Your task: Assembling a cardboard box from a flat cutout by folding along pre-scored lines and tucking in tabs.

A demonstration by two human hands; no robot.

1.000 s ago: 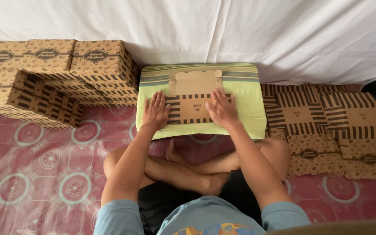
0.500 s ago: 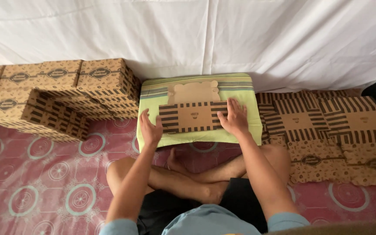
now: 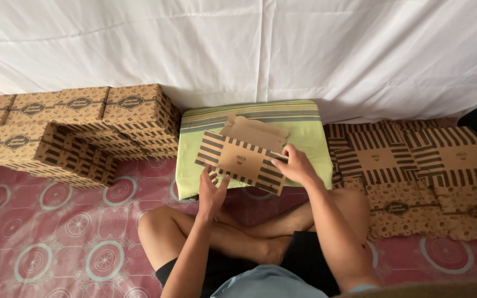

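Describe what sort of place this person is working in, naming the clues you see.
Probably a home floor used for box folding: a pink patterned floor mat, a white cloth backdrop, stacked brown striped cardboard boxes and flat unfolded cardboard blanks.

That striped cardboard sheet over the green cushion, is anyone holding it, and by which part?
Yes. The right hand grips the flat box blank at its right edge; the left hand supports its near edge from below.

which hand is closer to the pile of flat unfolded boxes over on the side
Right. The right hand grips the striped box blank on the edge facing the flat pile; the left hand is under the blank's far side, farther away.
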